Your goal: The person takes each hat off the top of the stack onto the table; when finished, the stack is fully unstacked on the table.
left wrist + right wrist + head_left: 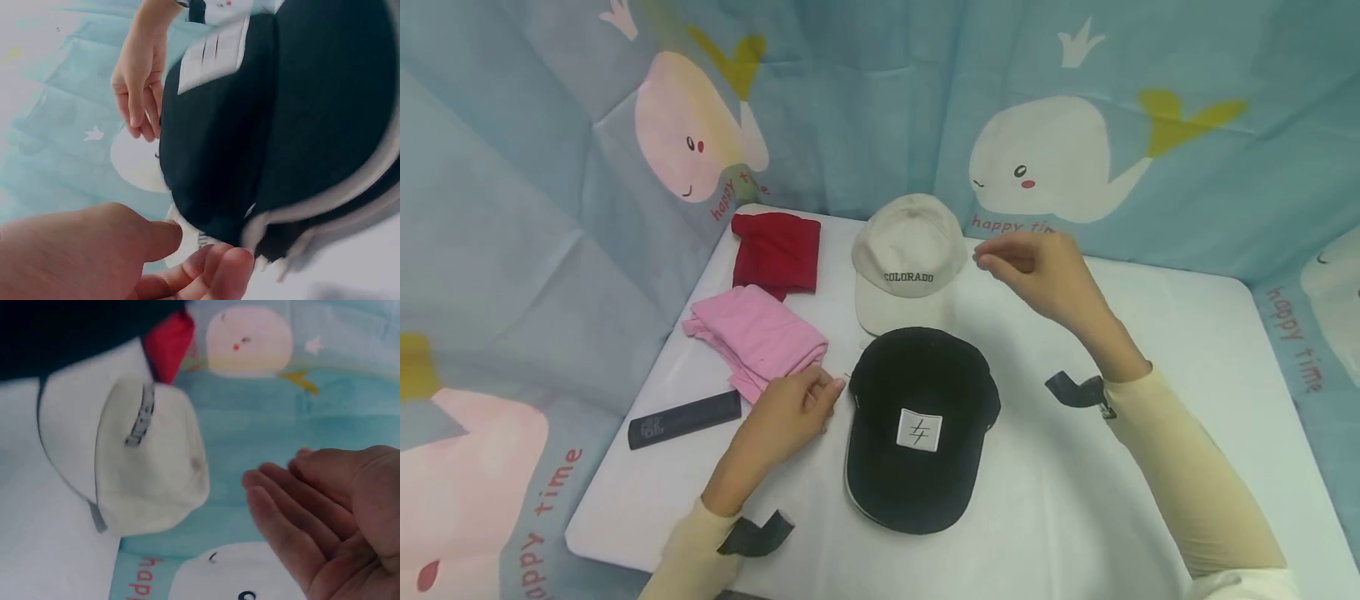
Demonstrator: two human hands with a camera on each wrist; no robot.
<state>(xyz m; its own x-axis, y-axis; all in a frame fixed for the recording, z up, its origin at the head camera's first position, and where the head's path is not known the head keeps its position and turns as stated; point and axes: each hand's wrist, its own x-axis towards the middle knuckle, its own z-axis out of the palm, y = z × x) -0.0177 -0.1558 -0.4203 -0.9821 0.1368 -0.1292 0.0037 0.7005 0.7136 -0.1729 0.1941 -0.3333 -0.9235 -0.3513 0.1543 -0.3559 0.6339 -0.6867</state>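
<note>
Left hand (786, 417) fingers loosely bent at the edge of the black cap (917, 379), can't tell if gripping; right hand (1048, 271) fingers part-bent, thumb apart, holding nothing, near the beige cap (910, 246), whose brim the black cap partly blocks from the head view. Pink cloth (756, 333) just past left hand, red cloth (782, 254) behind it, dark bar-shaped object (685, 419) nearby. White table (1060, 500), blue whale-print curtain (880, 100) around.

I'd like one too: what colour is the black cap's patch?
The patch is white with dark lines, clearest in the head view.
</note>
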